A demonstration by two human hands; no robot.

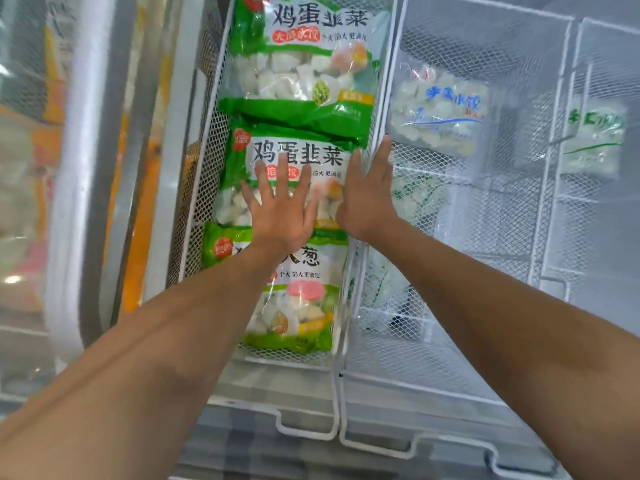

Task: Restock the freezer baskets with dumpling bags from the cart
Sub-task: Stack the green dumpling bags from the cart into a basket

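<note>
Head view. White wire basket (202, 140) in the freezer, holding three green dumpling bags in a row running away from the camera. Far bag (301, 60), middle bag (298, 150), near bag (294, 306); each one overlaps the next, shingle fashion.

Left hand (280, 216) lies flat on the middle bag, fingers spread and straight, palm pressing down. Right hand (367, 199) is also flat with fingers straight and together, set against the bag's right edge by the basket's side wall. Neither hand pinches or curls round anything.

To the right, a second wire basket (485, 237) with a few pale clear bags (440, 109) lying apart; much of its mesh bottom shows. Cart not in view.

Handling, as a judgement: bags look soft and lumpy, loose frozen pieces under slick film, moderately heavy. They should slide readily and sag if lifted by one corner. Best taken by both long edges or supported from below; flat pressing suits settling them into place. Looks like the levelling step for this basket.
</note>
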